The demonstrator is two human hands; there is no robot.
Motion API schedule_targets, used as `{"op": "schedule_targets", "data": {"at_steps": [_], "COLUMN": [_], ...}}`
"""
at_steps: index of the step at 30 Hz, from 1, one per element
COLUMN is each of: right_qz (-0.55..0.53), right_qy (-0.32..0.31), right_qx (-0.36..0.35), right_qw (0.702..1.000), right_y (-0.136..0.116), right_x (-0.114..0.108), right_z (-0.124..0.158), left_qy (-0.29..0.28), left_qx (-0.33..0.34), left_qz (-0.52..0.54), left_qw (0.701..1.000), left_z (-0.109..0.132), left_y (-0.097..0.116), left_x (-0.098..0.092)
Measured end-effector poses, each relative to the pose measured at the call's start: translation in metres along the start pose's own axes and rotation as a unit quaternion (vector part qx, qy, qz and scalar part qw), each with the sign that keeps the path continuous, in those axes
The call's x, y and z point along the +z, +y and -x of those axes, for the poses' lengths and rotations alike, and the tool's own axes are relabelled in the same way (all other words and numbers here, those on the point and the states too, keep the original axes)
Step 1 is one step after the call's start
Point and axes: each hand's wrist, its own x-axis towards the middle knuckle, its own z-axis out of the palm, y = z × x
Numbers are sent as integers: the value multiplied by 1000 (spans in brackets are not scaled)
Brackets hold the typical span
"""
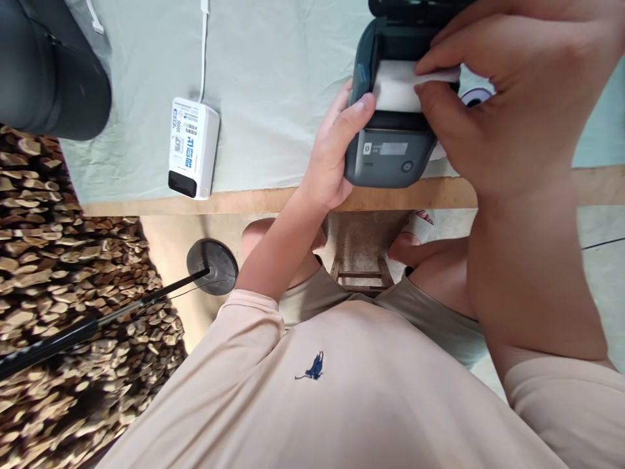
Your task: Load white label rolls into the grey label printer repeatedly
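Above the near edge of a cloth-covered table (122,176), a person's left hand (334,146) gripped the left side of a dark blue-grey device (385,170), thumb resting on the rim by its opening and fingers wrapped around the outside, partly hidden. The right hand (517,98) came in from the right, thumb and forefinger almost closed, pinching white paper (394,88) between their tips (its other fingers overlapped near the raised black lid (415,9), so how they were bent could not be told). Pale grey-green cloth (273,78) lay slightly creased over the tabletop, with a bare wooden edge (244,200) along the front. Well to the left lay a white power bank (191,146) with a printed label and dark panel, a white cable (204,58) running from it; beyond was a large, rounded black object (63,71). Chopped wood (49,293) filled the lower left, near a round stand base (212,267). The paper sat in the device's open compartment, its right part between the right fingertips, its lower left corner just beside the left thumb.
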Motion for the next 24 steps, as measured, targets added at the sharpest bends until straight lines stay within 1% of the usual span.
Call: {"op": "schedule_targets", "data": {"at_steps": [2, 4, 5, 7, 9, 10, 12, 13, 15, 16, 17, 19, 20, 22, 24], "right_qz": [-10, -2, 3, 12, 10, 1, -28, -51, -106, -140, -166, -196, -202, -206, -190], "right_qy": [24, 40, 42, 38, 39, 48, 58, 61, 76, 110, 134, 142, 129, 113, 96], "right_qx": [-19, -59, -81, -112, -125, -125, -104, -77, -1, 40, 58, 66, 60, 55, 41], "right_qw": [999, 997, 996, 993, 991, 991, 992, 994, 991, 983, 975, 968, 969, 970, 976], "right_y": [-1, -1, -1, -2, -2, -2, 0, 3, 12, 18, 24, 33, 35, 34, 27], "right_x": [2, 5, 6, 9, 8, 7, 4, 3, 4, 6, 9, 14, 16, 17, 12], "right_z": [1, 2, 3, 5, 7, 7, 7, 6, 4, 3, 1, -2, -3, -5, -7], "left_qy": [28, 43, 33, -13, -52, -62, -71, -74, -76, -77, -77, -80, -82, -81, -79], "left_qx": [-9, -15, -11, -3, 6, 13, 27, 30, 28, 25, 25, 27, 27, 24, 24], "left_qz": [3, 6, 7, 2, -14, -21, -41, -51, -71, -79, -82, -87, -91, -101, -109], "left_qw": [1000, 999, 999, 1000, 999, 998, 996, 996, 994, 994, 993, 993, 992, 991, 991], "left_z": [-1, -1, -2, -2, -3, -4, -4, -4, -3, -3, -2, -3, -3, -4, -5], "left_y": [1, 3, 4, 6, 6, 6, 6, 5, 5, 4, 4, 3, 3, 2, 2], "left_x": [-1, -1, -2, -4, -6, -7, -9, -10, -11, -12, -12, -12, -12, -13, -13]}}
